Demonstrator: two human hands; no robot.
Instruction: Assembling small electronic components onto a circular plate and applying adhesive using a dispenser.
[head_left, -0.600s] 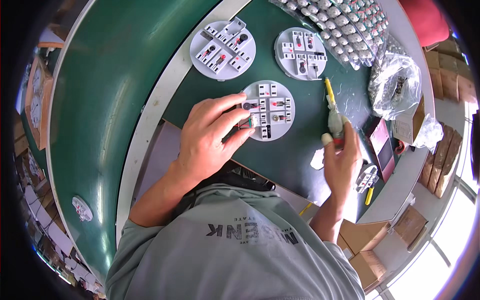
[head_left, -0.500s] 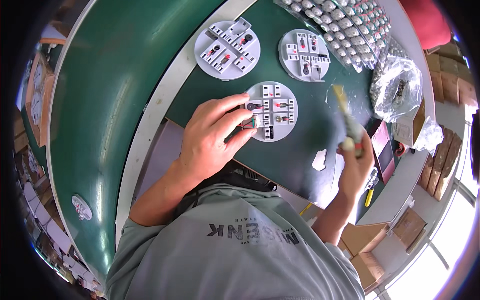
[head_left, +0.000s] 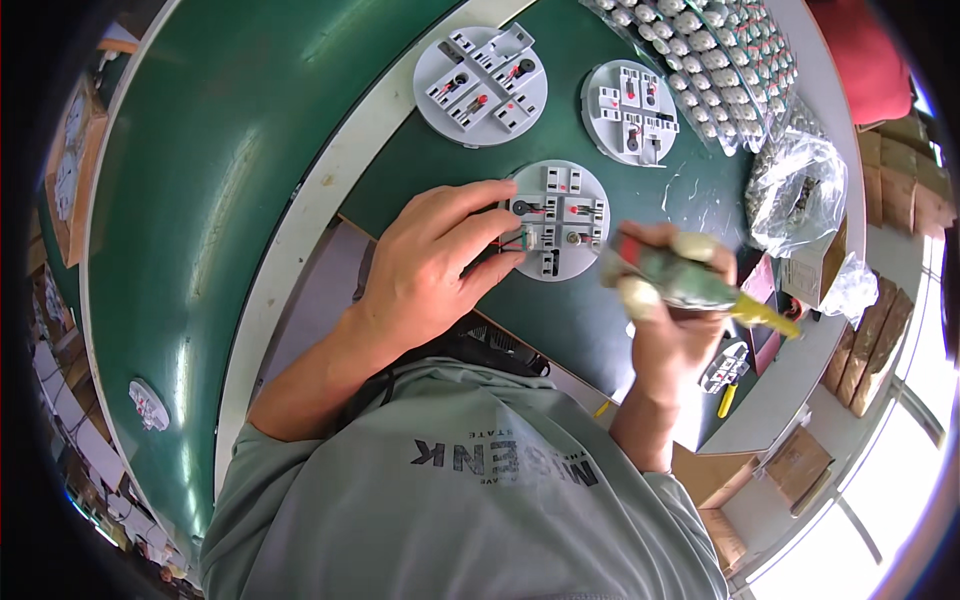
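Observation:
A round grey plastic plate (head_left: pixel 590 262) with raised slots and small red and black parts lies on the green tabletop. My left hand (head_left: pixel 425 255) grips its left edge, fingertips and thumb on top. Thin red and green wires and a small white part (head_left: pixel 531 239) show between thumb and fingers. Just right of the plate, my right hand (head_left: pixel 668 335) is closed around a motion-blurred green tool (head_left: pixel 685 280). The tool's red end faces the plate and its yellow tapered end points to the lower right; its exact kind is unclear.
Two similar round plates stand farther off, one at far left (head_left: pixel 430 95), one at far right (head_left: pixel 603 128). Bagged white parts (head_left: pixel 700 70) and a clear plastic bag (head_left: pixel 790 190) fill the right rear. A yellow-handled tool (head_left: pixel 728 400) lies at right, a small white piece (head_left: pixel 148 405) at left.
My right hand has moved left toward the plate and turned the tool, so its yellow end swings from pointing away to lower right. My left hand stays at the plate's left edge.

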